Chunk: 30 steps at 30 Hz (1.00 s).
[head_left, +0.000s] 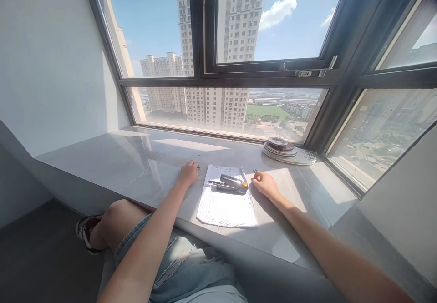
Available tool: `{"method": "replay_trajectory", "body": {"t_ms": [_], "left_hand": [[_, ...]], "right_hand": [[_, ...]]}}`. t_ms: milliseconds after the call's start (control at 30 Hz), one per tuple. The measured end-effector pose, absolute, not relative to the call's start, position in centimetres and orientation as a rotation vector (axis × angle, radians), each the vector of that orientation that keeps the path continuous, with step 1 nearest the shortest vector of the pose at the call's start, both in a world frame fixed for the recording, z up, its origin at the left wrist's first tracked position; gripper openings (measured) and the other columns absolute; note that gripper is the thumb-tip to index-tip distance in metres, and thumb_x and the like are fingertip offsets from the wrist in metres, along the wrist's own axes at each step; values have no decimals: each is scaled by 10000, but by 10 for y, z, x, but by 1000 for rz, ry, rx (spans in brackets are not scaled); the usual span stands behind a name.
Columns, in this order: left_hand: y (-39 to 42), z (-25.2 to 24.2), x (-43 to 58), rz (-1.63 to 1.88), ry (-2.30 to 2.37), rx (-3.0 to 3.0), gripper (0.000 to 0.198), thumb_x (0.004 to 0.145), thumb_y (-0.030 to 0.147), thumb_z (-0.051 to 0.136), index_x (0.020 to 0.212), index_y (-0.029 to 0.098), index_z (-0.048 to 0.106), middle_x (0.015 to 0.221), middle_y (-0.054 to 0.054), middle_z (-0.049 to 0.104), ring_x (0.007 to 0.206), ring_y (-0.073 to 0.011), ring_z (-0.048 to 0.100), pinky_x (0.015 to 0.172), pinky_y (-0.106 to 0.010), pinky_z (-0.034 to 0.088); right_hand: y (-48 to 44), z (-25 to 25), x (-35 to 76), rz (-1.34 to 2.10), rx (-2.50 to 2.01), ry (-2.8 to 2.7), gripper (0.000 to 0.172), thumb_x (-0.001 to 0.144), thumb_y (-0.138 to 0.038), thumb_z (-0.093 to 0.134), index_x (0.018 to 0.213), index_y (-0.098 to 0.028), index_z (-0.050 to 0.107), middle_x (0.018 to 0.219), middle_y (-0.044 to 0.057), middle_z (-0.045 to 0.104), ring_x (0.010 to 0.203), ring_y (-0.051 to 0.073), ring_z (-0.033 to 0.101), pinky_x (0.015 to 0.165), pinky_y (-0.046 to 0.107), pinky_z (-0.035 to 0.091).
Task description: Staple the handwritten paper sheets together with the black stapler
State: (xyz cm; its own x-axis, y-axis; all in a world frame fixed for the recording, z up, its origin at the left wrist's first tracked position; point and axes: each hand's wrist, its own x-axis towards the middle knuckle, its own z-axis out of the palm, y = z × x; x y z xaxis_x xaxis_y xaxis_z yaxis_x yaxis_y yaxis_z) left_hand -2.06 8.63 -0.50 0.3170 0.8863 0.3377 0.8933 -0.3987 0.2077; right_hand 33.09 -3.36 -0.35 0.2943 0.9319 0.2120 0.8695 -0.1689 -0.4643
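Note:
A black stapler [232, 184] with an orange part at its right end lies on its side on a stack of white printed paper [225, 209] on the windowsill. Left of the paper, my left hand [189, 173] rests on the sill with its fingers curled; a small dark bit shows at the fingertips. My right hand [265, 184] is closed beside the paper's right edge, and the dark tip of something thin sticks out past its fingers. What either hand holds is too small and covered to name. Neither hand touches the stapler.
Several stacked round plates or discs [279, 148], brown on top, stand at the back right by the window frame [232, 81]. The glossy grey windowsill [102, 166] runs along the glass. My bent leg [131, 214] is beside its front edge.

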Motion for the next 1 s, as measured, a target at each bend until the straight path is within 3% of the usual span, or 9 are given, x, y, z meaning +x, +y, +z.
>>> {"method": "replay_trajectory", "body": {"t_ms": [167, 367, 533, 733, 867, 1000], "left_hand": [[84, -3, -21, -665, -1721, -2491, 262, 968, 171, 487, 1091, 210, 715, 1147, -121, 643, 1179, -287, 569, 987, -413, 445], [81, -1, -21, -734, -1656, -2557, 219, 954, 129, 498, 1059, 209, 673, 1152, -107, 643, 1149, -274, 573, 955, -402, 450], [77, 3, -21, -786, -1534, -2623, 197, 941, 108, 490, 999, 224, 639, 1038, -79, 688, 1060, -267, 603, 942, -400, 440], [75, 5, -18, -1048, -1449, -2631, 182, 974, 131, 431, 1017, 202, 592, 1030, -74, 650, 872, -217, 629, 810, -346, 483], [68, 6, -11, -1307, -1279, -2679, 141, 995, 172, 439, 1021, 202, 574, 1016, -69, 614, 921, -196, 631, 802, -304, 502], [53, 9, -6, -1334, -1166, -2730, 146, 1025, 211, 420, 1034, 214, 567, 1002, -69, 603, 929, -186, 613, 836, -297, 502]], "right_hand": [[-32, -5, 332, 165, -2070, -1602, 149, 765, -235, 534, 779, -218, 681, 832, 41, 706, 764, 190, 595, 630, 270, 322], [-33, -5, 332, 165, -2063, -1606, 122, 756, -226, 531, 744, -217, 652, 816, 35, 701, 753, 186, 584, 628, 270, 316], [-35, -3, 331, 203, -2054, -1583, 120, 767, -234, 547, 776, -210, 665, 834, 40, 707, 746, 182, 573, 628, 274, 311], [-34, -5, 331, 196, -2049, -1568, 115, 774, -236, 561, 790, -208, 671, 835, 40, 703, 747, 182, 566, 631, 277, 306], [-34, -5, 332, 221, -2028, -1546, 92, 750, -231, 561, 753, -208, 651, 791, 33, 682, 723, 180, 557, 632, 276, 323], [-37, -1, 327, 257, -1779, -1484, 94, 743, -254, 534, 719, -203, 608, 738, 24, 650, 725, 179, 560, 669, 267, 378]]}}
